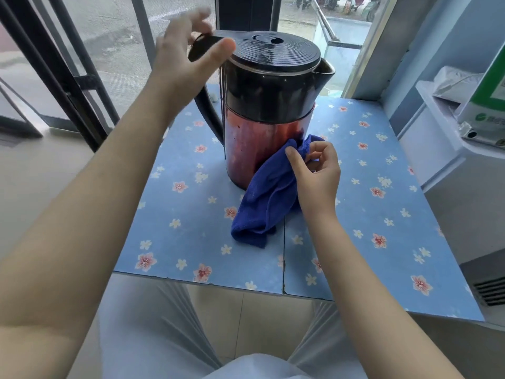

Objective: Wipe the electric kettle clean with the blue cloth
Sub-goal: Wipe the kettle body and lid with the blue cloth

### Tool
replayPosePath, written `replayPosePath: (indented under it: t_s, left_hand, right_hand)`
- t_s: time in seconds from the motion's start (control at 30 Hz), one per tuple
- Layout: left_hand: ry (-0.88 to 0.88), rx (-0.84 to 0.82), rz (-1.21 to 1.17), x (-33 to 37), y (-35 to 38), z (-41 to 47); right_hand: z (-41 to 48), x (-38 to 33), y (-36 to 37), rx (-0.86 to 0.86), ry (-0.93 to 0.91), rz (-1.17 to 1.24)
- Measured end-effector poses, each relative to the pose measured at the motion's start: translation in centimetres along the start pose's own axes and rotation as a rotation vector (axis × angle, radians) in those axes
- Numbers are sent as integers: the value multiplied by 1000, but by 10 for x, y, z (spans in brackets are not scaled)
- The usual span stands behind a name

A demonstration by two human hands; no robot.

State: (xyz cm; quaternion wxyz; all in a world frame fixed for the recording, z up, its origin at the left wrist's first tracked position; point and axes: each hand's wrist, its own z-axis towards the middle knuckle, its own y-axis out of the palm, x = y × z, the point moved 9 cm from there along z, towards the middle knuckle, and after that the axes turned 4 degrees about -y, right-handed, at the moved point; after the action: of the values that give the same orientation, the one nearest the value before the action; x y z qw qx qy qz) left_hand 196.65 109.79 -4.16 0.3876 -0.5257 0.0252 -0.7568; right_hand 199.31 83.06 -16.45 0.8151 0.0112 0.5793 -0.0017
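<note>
Here, the electric kettle stands on the flowered blue table, cloth against its side.
The right hand pinches the blue cloth at the kettle's lower body; the left hand, fingers loosely spread, rests at the handle top by the lid.

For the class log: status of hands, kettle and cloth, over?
Left hand steadying kettle at handle top. Right hand pinching cloth against kettle's lower side. Nothing in the way.
</note>
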Motion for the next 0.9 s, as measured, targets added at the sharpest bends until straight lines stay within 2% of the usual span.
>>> replayPosePath:
  t_s: [0.13,0.23,0.43,0.8,0.9]
  left_hand:
    - [-48,-22,107,-6,8,8]
    - [-63,-62,-32,-14,14,8]
    - [-35,6,-176,-10,4,1]
    - [-64,119,-242,-6,-3,-23]
    - [-62,140,-256,-5,-4,-26]
  right_hand:
    - [4,-12,1,1,-36,23]
    - [7,-23,1,10,-79,32]
    - [13,-37,-4,31,-131,60]
    - [12,-65,6,0,-333,-7]
    - [7,-54,8,20,-337,-37]
